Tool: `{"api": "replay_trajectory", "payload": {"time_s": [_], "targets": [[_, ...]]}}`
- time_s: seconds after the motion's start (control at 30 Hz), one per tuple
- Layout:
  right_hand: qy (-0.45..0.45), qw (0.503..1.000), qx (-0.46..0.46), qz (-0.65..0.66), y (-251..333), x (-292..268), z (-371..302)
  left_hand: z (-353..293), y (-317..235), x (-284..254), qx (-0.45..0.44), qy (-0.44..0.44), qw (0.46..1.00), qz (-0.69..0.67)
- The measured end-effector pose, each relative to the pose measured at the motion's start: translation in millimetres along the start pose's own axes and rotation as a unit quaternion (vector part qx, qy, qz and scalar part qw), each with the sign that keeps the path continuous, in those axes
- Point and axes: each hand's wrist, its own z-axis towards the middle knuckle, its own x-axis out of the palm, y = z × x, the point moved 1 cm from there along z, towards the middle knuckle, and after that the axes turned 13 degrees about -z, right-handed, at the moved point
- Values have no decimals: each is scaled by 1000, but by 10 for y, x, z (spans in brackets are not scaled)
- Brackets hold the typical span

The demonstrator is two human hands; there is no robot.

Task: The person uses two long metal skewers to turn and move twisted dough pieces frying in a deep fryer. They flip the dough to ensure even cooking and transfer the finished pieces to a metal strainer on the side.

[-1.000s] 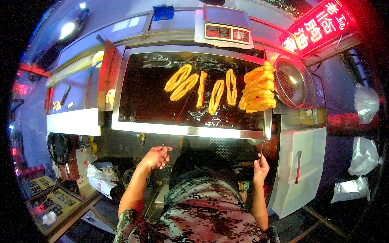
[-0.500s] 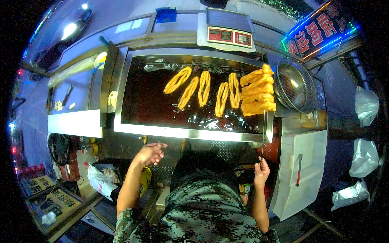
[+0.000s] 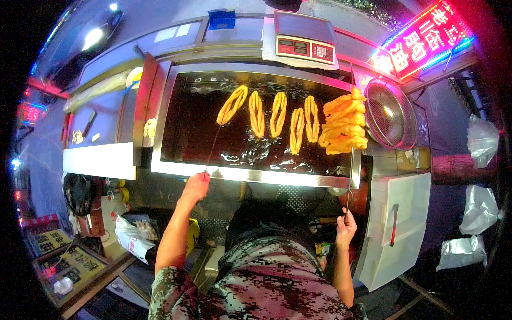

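1. The right hand (image 3: 346,226) is nearest, beside the camouflage shirt (image 3: 266,261), its fingers folded and pinching the lower end of a thin rod (image 3: 348,201); the rod points up toward the pan's right end, probably so that the hand sits clear of the heat
2. The left hand (image 3: 196,186) is a little farther out, just short of the pan, with its fingers curled together around a thin dark stick (image 3: 214,144); the back of the hand hides the exact grip
3. That stick slants over the pan's metal rim (image 3: 250,175), its tip at the low end of the leftmost dough loop (image 3: 231,106); whether they touch I cannot tell, but the length seems meant for reaching across hot liquid
4. Five loops in all lie in the dark oil (image 3: 186,117), as it appears to be, the other four (image 3: 278,114) mostly lengthwise and apart, perhaps to stop them sticking
5. At the right end sits a stack (image 3: 344,125) of browner dough pieces, perhaps there to drain; what bears it is hidden
6. Just right of the stack is a wire basket (image 3: 392,114), likely placed within easy reach
7. Beyond the far rim, a scale (image 3: 304,40) has its screen side toward the person, presumably for reading
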Motion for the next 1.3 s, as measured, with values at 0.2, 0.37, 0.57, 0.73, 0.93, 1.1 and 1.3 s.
{"api": "replay_trajectory", "payload": {"time_s": [0.2, 0.37, 0.57, 0.73, 0.93, 1.1, 1.3], "targets": [[-5, 1000, -16, -13, -122, -60, 29, -287, -41, -259, -82, 232, 843, -478], [-18, 1000, 13, 10, -130, -97, 2, -340, 38, -333, -84, 204, 839, -498], [-25, 999, 24, -6, -195, -142, 8, -369, -288, -70, -26, 39, 985, -163], [-41, 999, 19, -6, -241, -207, -1, -480, -718, 578, -17, 109, 987, -115], [-40, 999, 20, -20, -171, -288, -13, -278, -1230, 1797, 59, 288, 954, -58], [-38, 999, 19, 4, -163, -342, 3, 70, -1425, 2375, 279, 177, 933, 143], [-35, 999, 13, -2, -191, -377, 7, 61, -1333, 2355, 233, 142, 953, 132]]}}
